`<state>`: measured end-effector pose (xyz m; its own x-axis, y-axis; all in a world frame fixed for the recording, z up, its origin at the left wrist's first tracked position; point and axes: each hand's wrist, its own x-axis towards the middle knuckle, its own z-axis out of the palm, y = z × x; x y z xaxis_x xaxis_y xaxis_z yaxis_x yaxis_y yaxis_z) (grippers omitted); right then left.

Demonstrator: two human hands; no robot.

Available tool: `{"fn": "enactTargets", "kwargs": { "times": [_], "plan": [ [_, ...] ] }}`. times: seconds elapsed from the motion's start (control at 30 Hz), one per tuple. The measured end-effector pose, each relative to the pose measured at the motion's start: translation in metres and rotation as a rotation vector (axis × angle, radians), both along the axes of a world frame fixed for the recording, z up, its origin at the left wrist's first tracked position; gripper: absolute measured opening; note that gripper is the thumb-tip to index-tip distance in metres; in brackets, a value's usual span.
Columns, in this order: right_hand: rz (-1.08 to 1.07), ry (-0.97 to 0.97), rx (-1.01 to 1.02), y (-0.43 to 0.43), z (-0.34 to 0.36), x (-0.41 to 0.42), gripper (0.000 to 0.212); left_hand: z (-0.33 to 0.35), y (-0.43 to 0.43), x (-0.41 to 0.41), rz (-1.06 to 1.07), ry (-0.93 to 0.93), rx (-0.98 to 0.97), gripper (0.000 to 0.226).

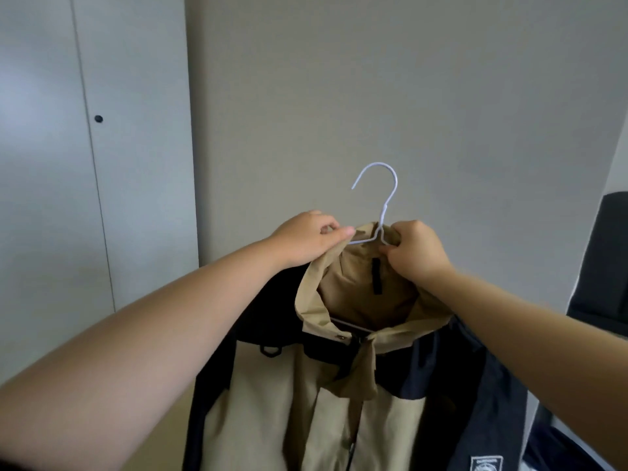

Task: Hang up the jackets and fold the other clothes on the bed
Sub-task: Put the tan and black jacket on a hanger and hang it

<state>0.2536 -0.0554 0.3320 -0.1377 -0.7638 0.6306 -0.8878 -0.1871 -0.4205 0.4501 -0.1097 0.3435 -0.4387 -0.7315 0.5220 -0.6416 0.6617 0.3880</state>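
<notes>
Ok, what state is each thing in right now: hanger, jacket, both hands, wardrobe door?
hanger: inside the jacket's neck, hook free, hung on nothing.
jacket: on the hanger, held up in the air, collar open.
left hand: pinches the jacket collar.
right hand: grips the jacket collar beside the hanger's neck.
wardrobe door: closed.

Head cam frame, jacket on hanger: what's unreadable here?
- hanger shoulders: head view, buried in the jacket collar and under the left hand and right hand.
- Jacket hem: head view, cut off by the bottom edge.
- sleeve patch text: too small, clipped by the bottom edge.
- dark object: cut by the right edge, unidentifiable.
</notes>
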Motion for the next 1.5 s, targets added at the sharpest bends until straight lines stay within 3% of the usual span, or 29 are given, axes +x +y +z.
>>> {"fn": "enactTargets", "kwargs": {
  "times": [0.07,0.17,0.23,0.4,0.47,0.63,0.77,0.97,1.03,1.1,1.17,1.3,1.4,1.43,1.5],
  "plan": [
    [0.002,-0.044,-0.034,-0.002,-0.007,0.004,0.032,0.000,0.007,-0.004,-0.005,-0.068,-0.061,0.036],
    [0.029,0.021,-0.068,-0.001,-0.017,0.014,0.038,-0.007,0.008,-0.008,0.163,-0.332,-0.378,0.032],
    [0.045,0.073,-0.092,0.003,-0.021,0.015,0.042,-0.013,0.007,-0.002,0.216,-0.449,-0.492,0.027],
    [0.018,0.288,-0.092,0.010,-0.023,0.008,0.031,-0.017,0.000,0.030,0.333,-0.725,-0.564,0.023],
    [0.003,0.281,-0.084,0.009,-0.023,0.009,0.036,-0.018,0.000,0.029,0.336,-0.778,-0.593,0.020],
    [0.007,0.261,-0.109,0.008,-0.025,0.008,0.030,-0.022,0.002,0.011,0.187,-0.506,-0.509,0.023],
    [0.104,0.288,-0.159,0.016,-0.032,0.013,0.030,-0.027,0.005,-0.011,0.117,-0.408,-0.360,0.026],
    [0.110,0.217,0.010,0.017,-0.027,-0.008,0.010,-0.050,0.004,-0.023,0.191,-0.482,-0.482,0.035],
    [-0.036,0.335,0.121,0.020,-0.021,-0.014,0.003,-0.054,0.004,-0.023,0.227,-0.480,-0.499,0.037],
    [-0.225,0.578,0.272,0.024,-0.017,-0.015,0.014,-0.053,0.003,-0.022,0.256,-0.485,-0.482,0.036],
    [-0.321,0.681,0.297,0.029,-0.014,-0.012,0.019,-0.050,0.001,-0.020,0.284,-0.512,-0.429,0.034],
    [-0.318,0.607,0.123,0.030,-0.016,-0.001,0.029,-0.040,-0.005,-0.011,0.369,-0.546,-0.373,0.035],
    [-0.308,0.558,0.328,0.034,-0.023,0.003,0.023,-0.039,-0.002,-0.007,0.366,-0.524,-0.397,0.039],
    [-0.308,0.522,0.320,0.035,-0.024,0.003,0.020,-0.041,-0.001,-0.007,0.353,-0.510,-0.390,0.038],
    [-0.218,0.465,-0.070,0.038,-0.023,0.002,0.013,-0.044,0.002,-0.007,0.340,-0.480,-0.355,0.034]
  ]
}}
